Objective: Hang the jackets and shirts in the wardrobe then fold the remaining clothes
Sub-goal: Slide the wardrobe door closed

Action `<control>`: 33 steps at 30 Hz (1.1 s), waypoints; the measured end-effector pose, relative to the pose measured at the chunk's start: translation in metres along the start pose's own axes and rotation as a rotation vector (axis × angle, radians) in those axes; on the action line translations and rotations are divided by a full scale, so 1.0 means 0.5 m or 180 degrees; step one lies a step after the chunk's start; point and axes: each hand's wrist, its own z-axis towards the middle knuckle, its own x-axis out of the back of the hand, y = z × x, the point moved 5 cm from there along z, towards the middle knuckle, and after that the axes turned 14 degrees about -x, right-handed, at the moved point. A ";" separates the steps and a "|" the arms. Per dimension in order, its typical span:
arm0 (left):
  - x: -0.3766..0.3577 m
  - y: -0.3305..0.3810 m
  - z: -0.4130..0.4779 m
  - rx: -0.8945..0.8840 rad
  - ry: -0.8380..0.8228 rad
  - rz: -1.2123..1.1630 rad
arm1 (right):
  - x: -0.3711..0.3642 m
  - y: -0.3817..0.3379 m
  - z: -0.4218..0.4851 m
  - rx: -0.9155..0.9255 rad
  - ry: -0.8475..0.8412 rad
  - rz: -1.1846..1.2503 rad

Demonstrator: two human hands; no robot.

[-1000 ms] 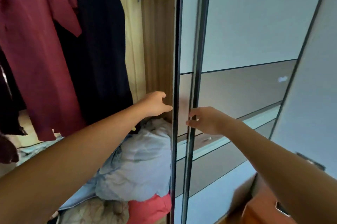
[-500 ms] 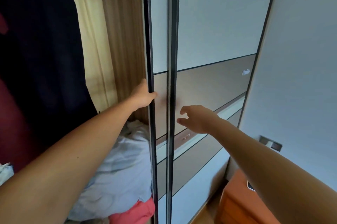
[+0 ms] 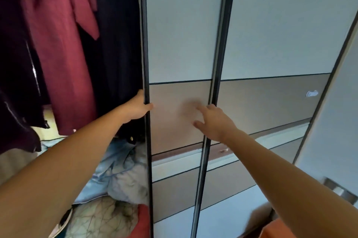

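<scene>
Your left grip (image 3: 135, 109) is wrapped round the dark leading edge of the sliding door (image 3: 180, 44), with its fingertips curled onto the front face and the rest of the hand on the inner side. Your right grip (image 3: 213, 121) holds nothing. Its fingers are spread and fairly straight over the brown band of that same door, just beside the frame of the second door (image 3: 271, 102). They are blurred, so I cannot tell how firmly they press.

The clothes are all in the open bay (image 3: 50, 115) to the left of the door. A maroon shirt (image 3: 58, 53) hangs there, with a dark navy garment (image 3: 116, 44) just beside it against the door edge and a dark purple jacket (image 3: 15, 82) at the far left. Below them lies an unfolded heap: a light blue garment (image 3: 120, 162), a grey-white piece (image 3: 127, 181), a patterned fabric (image 3: 100, 216) and a red item (image 3: 141, 220).

As I read it, you are working the door, not handling cloth. The hanging looks largely done, and the folding has not yet begun. I cannot tell from this view alone which way the door is travelling.

For the next move, slide with an even push from both grips so the panel does not rack in its track. Watch the navy garment, which hangs close enough to the edge to get pinched. Then let go of the door and reach down for the heap.
</scene>
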 end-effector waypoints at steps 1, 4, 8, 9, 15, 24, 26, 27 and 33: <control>0.024 -0.012 -0.025 0.0061 0.0043 0.0011 | 0.003 -0.024 0.004 0.0101 0.0117 0.0056; 0.104 -0.058 -0.097 0.0267 0.0213 0.0144 | 0.018 -0.102 0.012 0.0436 0.0513 0.0175; 0.214 -0.115 -0.189 0.0508 0.0485 0.0334 | 0.028 -0.211 0.034 0.0796 0.0802 -0.0050; 0.239 -0.129 -0.209 0.0547 0.0555 0.0352 | 0.032 -0.240 0.039 0.0862 0.0889 -0.0125; 0.377 -0.199 -0.328 0.0790 0.0681 0.0276 | 0.030 -0.395 0.070 0.0874 0.1227 -0.0487; 0.505 -0.112 -0.485 -0.0346 0.1962 0.3171 | -0.029 -0.594 0.013 0.1116 0.1360 -0.0758; 0.523 -0.106 -0.469 -0.0621 0.1332 0.4022 | -0.037 -0.630 -0.001 0.1130 0.1348 -0.0796; 0.534 -0.111 -0.462 -0.0558 0.1057 0.4155 | -0.041 -0.647 -0.006 0.1135 0.1355 -0.0807; 0.565 -0.195 -0.546 0.0414 0.2122 0.2671 | -0.060 -0.721 -0.031 0.1127 0.1377 -0.0846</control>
